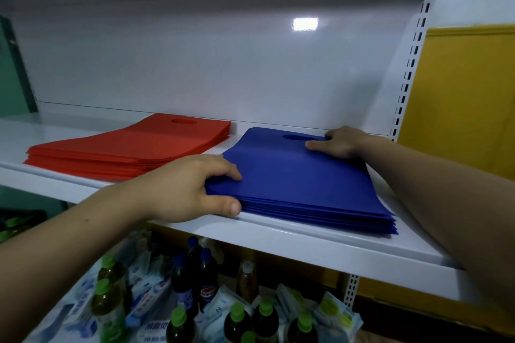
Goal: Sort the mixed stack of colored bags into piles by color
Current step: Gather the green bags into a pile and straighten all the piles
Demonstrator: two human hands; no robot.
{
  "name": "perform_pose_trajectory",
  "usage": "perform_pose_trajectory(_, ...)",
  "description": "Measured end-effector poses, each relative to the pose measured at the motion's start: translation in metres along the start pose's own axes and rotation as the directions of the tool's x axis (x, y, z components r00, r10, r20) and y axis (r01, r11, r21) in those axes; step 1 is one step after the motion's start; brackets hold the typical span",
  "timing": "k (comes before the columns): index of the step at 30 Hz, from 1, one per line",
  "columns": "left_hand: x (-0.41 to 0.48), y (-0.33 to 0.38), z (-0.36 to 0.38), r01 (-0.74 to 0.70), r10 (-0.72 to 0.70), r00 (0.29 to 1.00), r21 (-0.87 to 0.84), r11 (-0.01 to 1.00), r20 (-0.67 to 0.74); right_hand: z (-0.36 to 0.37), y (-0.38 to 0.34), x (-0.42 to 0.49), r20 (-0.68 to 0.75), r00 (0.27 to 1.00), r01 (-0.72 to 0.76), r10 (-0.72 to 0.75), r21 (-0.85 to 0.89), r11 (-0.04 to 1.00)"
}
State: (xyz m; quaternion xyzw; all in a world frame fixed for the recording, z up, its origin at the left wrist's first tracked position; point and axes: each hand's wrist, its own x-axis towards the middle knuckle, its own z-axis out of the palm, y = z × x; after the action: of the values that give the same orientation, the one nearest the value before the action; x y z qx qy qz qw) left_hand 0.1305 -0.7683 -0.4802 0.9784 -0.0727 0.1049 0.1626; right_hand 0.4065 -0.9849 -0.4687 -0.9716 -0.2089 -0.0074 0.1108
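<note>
Two sorted piles on one white shelf. Red pile of bags toward the left part, reaching from near the back wall to close by the front edge. Blue pile of bags toward the right part, its front corner just at the front edge, slightly overhanging. Narrow strip of bare shelf between both piles, not touching each other. More free shelf at the far left, behind the red pile's left side. Little room at the right, between the blue pile and the slotted upright post.

Left hand at the blue pile's left front corner: fingers over the top bag, thumb pressed against the stacked edges at the front, so pinching the corner of the pile. Forearm coming up from the lower left. Right hand lying flat and spread on the far right corner of the blue pile, beside the handle hole, fingers extended, not curled around anything. Forearm stretched along the pile's right edge.

Below the shelf, bottles with green caps and dark cola bottles among packets.
</note>
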Motion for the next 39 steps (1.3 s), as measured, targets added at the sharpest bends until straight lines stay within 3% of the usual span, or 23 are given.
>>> perform_pose_trajectory(3, 0.002, 0.001, 0.001, 0.004, -0.007, 0.999, 0.069, 0.998, 0.038, 0.0, 0.003, -0.001, 0.006, 1.0, -0.01, 0.01, -0.001, 1.0)
perform_pose_trajectory(8, 0.003, -0.001, -0.002, 0.015, -0.017, 0.999, 0.047, 0.999, 0.043, -0.001, 0.001, -0.005, -0.084, 0.996, 0.002, -0.005, -0.037, 0.999)
perform_pose_trajectory(15, 0.004, -0.004, 0.0, -0.025, 0.023, 0.999, 0.077, 0.997, 0.029, 0.001, 0.003, -0.008, -0.047, 0.998, 0.034, -0.035, -0.016, 0.999)
perform_pose_trajectory(21, 0.001, 0.0, -0.005, 0.006, -0.007, 0.999, 0.035, 0.999, 0.039, -0.001, -0.002, -0.014, -0.054, 0.998, 0.04, -0.042, -0.03, 0.999)
perform_pose_trajectory(25, 0.02, 0.006, -0.014, 0.092, -0.094, 0.995, -0.06, 0.994, -0.036, -0.012, -0.01, -0.023, -0.096, 0.995, 0.03, -0.04, -0.102, 0.994)
perform_pose_trajectory(31, 0.098, -0.007, -0.022, 0.182, -0.207, 0.973, 0.214, 0.96, 0.099, -0.029, -0.038, -0.069, -0.003, 0.993, 0.119, -0.122, -0.172, 0.978)
perform_pose_trajectory(39, 0.184, -0.019, 0.003, 0.195, -0.243, 0.959, 0.284, 0.939, 0.147, -0.016, -0.052, -0.144, 0.084, 0.989, 0.125, -0.118, -0.081, 0.989)
